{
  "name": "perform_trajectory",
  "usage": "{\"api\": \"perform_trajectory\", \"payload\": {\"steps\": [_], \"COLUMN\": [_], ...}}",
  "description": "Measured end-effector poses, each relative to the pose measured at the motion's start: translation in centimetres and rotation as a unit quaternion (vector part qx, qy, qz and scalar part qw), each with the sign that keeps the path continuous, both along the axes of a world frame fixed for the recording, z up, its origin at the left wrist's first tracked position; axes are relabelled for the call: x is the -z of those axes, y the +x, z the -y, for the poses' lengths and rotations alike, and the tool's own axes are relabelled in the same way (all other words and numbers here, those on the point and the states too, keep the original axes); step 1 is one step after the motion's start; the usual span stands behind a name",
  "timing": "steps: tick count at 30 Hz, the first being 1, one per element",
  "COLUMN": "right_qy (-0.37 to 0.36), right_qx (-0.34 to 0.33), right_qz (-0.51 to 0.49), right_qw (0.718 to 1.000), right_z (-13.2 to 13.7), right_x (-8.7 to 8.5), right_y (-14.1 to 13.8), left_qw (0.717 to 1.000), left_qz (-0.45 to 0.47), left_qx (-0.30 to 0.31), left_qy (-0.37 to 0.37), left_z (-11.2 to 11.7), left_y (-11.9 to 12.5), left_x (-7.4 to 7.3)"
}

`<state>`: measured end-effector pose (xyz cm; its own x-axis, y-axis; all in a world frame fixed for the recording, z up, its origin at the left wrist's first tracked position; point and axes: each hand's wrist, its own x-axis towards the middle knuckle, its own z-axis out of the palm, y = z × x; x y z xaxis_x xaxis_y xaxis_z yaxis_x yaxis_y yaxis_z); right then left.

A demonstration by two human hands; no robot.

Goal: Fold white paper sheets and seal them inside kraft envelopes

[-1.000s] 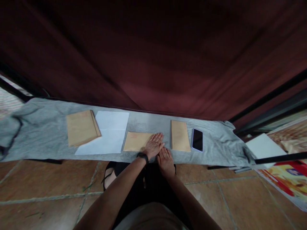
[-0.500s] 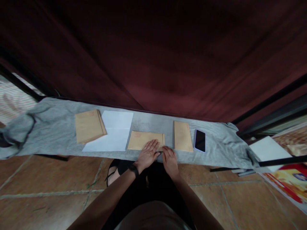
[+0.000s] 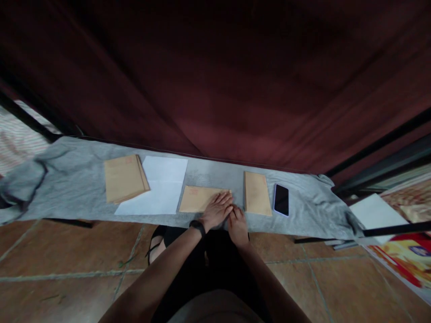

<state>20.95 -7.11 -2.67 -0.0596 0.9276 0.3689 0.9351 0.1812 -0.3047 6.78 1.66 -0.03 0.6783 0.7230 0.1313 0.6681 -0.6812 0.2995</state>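
Note:
A brown paper envelope (image 3: 195, 199) with faint red print lies lengthwise in front of me on the grey cloth. My left hand (image 3: 217, 211), wearing a dark wristband, rests flat over its right end, fingers stretched out. At the envelope's lower right corner is my right hand (image 3: 238, 226), its fingers bent and pressed together on the edge, against the left fingertips. The right end of the envelope is mostly hidden under the hands. To the left, white paper sheets (image 3: 164, 186) lie partly beneath a stack of brown envelopes (image 3: 123, 178).
More brown envelopes (image 3: 257, 193) lie right of my hands, with a phone (image 3: 281, 199) beyond them. Grey cloth (image 3: 74, 179) covers the narrow bench. A dark red curtain (image 3: 215, 89) hangs behind it, and dark metal bars (image 3: 380, 143) stand at the sides.
My left hand has slid right and slightly up, onto the envelope's right end. It now meets the fingers of my right hand, which has barely moved.

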Motion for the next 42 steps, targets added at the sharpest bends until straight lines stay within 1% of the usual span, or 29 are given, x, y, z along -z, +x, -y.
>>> {"api": "perform_trajectory", "payload": {"steps": [1, 3, 6, 10, 13, 16, 18, 21, 26, 31, 34, 39, 42], "right_qy": [-0.002, -0.006, -0.011, -0.020, -0.027, -0.024, -0.019, -0.020, -0.041, -0.069, -0.078, -0.073, -0.068], "right_qx": [-0.009, -0.028, -0.047, -0.049, -0.019, 0.010, 0.010, 0.004, 0.014, 0.030, 0.028, -0.006, -0.024], "right_qz": [0.009, 0.017, 0.012, -0.011, -0.023, -0.021, -0.009, 0.001, -0.025, 0.027, 0.051, 0.072, 0.079], "right_qw": [1.000, 0.999, 0.999, 0.999, 0.999, 0.999, 1.000, 1.000, 0.999, 0.997, 0.995, 0.995, 0.994], "right_z": [0.2, 0.7, 1.0, 0.6, -0.1, -0.7, -0.9, -1.0, -2.2, -3.0, -2.8, -1.7, -1.4], "right_x": [0.2, 0.4, 0.2, -0.6, -1.1, -1.0, -0.8, -0.5, -0.8, -1.1, -1.0, -0.9, -1.1], "right_y": [0.1, 0.3, 0.8, 1.0, 0.6, -0.3, -0.8, -0.9, -0.4, -1.1, -1.4, -0.8, -0.3], "left_qw": [1.000, 1.000, 1.000, 0.997, 0.991, 0.981, 0.979, 0.976, 0.961, 0.959, 0.962, 0.971, 0.975], "left_qz": [-0.005, -0.008, -0.003, -0.007, -0.009, -0.015, -0.026, -0.042, -0.060, -0.052, -0.044, -0.053, -0.077], "left_qx": [0.007, 0.002, -0.016, -0.073, -0.136, -0.191, -0.201, -0.214, -0.266, -0.272, -0.263, -0.215, -0.187], "left_qy": [-0.003, 0.001, 0.014, 0.005, 0.008, 0.023, 0.025, 0.030, 0.032, 0.055, 0.067, 0.091, 0.093], "left_z": [-0.2, -0.6, -1.3, -1.3, -0.8, -0.2, 0.0, 0.4, 0.5, 0.4, 1.2, 3.6, 4.1], "left_y": [0.6, 1.3, 1.2, -0.5, -2.6, -4.5, -5.5, -6.2, -6.3, -6.3, -6.6, -7.5, -8.0], "left_x": [0.1, 0.4, 0.7, 0.8, 0.8, 0.7, 0.6, 0.6, 1.2, 1.8, 1.8, 1.4, 0.8]}}
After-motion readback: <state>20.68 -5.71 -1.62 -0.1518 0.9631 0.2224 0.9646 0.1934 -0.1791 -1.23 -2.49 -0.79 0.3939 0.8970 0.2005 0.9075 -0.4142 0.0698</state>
